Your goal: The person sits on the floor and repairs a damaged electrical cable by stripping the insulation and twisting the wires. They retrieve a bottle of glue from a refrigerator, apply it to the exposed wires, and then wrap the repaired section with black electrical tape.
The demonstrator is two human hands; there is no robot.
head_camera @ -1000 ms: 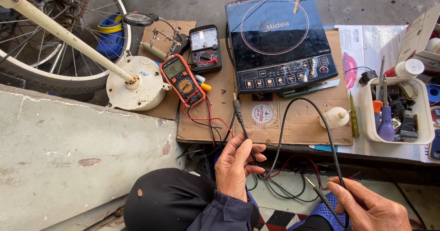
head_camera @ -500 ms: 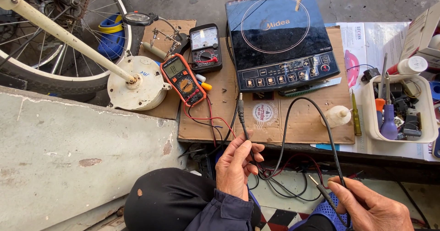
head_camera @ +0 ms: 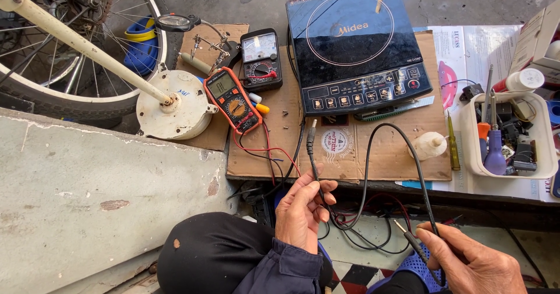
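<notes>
Holding two black probe leads over the cardboard's near edge.
Left hand point(head_camera: 303, 215) pinching one black lead point(head_camera: 312, 154); right hand point(head_camera: 472, 262) gripping the black probe point(head_camera: 411, 241).

Cardboard sheet point(head_camera: 373, 154): induction cooker point(head_camera: 356, 43) at rear; two multimeters point(head_camera: 233, 98) left of it; tool tray point(head_camera: 472, 148) to the right.

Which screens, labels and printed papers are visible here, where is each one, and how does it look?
Orange multimeter: left on the cardboard, small grey screen.
Black meter: behind it, pale needle dial.
Cooktop: back centre, black, button row in front.
Round label: on the cardboard, white and red.
Printed paper: right, white and pink.
</notes>
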